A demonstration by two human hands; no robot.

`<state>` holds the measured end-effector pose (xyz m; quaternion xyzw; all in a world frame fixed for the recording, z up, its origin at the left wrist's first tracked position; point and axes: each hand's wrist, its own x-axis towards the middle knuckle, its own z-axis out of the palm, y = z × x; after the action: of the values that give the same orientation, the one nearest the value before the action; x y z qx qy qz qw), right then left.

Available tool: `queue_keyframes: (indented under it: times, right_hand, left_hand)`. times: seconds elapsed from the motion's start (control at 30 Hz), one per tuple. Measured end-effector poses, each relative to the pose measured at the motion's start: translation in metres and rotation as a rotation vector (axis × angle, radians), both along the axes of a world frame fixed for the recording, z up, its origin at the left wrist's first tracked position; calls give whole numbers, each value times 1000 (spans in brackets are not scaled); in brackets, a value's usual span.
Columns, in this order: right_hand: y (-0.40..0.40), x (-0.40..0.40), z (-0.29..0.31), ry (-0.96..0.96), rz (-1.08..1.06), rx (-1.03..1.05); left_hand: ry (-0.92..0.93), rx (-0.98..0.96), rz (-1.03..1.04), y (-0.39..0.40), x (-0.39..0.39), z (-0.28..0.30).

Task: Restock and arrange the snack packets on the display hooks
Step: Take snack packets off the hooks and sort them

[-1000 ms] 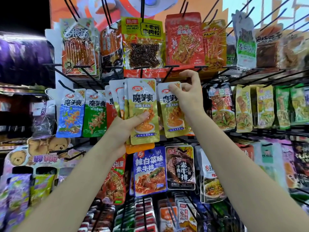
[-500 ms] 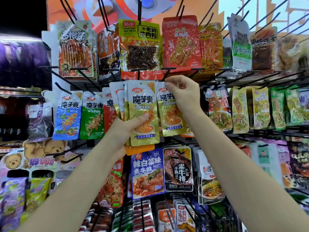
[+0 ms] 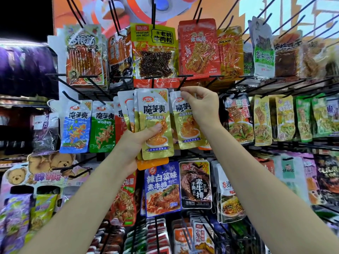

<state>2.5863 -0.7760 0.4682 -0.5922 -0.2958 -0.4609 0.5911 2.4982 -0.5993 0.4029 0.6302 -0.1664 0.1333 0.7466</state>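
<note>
My left hand [image 3: 136,143] grips a fanned stack of yellow snack packets [image 3: 156,123] from below, thumb pressed across the front one. To its right, my right hand [image 3: 200,105] pinches the top edge of a single yellow packet [image 3: 185,129] of the same kind, held up just under the tip of a black display hook [image 3: 183,82]. Whether the packet's hole is on the hook is hidden by my fingers.
Blue [image 3: 78,127] and green [image 3: 102,129] packets of the same brand hang left of the stack. Rows of other snacks fill hooks above, right and below, with several bare black hooks [image 3: 286,21] jutting out at the top right. A bear-printed card [image 3: 42,169] stands lower left.
My right hand has slid the single yellow packet up and slightly left toward the hook tip, fingers now closing on its top edge. The left hand's stack has stayed about where it was.
</note>
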Motion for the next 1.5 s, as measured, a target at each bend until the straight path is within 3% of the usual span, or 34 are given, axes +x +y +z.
queue_keyframes:
  times: [0.4, 0.53, 0.63, 0.7, 0.8, 0.87, 1.03, 1.5]
  right_hand:
    - [0, 4, -4, 71, -54, -73]
    - [-1, 3, -20, 63, -343, -302]
    - [-5, -15, -30, -152, -491, -204]
    - [-6, -31, -36, -132, -331, -176]
    - [4, -46, -43, 138, 27, -298]
    - [6, -44, -46, 191, 42, -333]
    - [-17, -27, -41, 272, 238, -79]
    - [2, -17, 2, 376, 185, -17]
  left_hand:
    - [20, -13, -33, -2, -4, -1]
    - [28, -4, -35, 1, -5, -1]
    - [22, 14, -45, 3, -4, 1]
    - [2, 38, -40, 1, -4, 1]
    - [-37, 80, -40, -10, -5, -1]
    - [-56, 107, -9, -15, -3, -3]
    - [-108, 32, 138, -3, -2, 2]
    - [-117, -9, 73, -2, -13, 12]
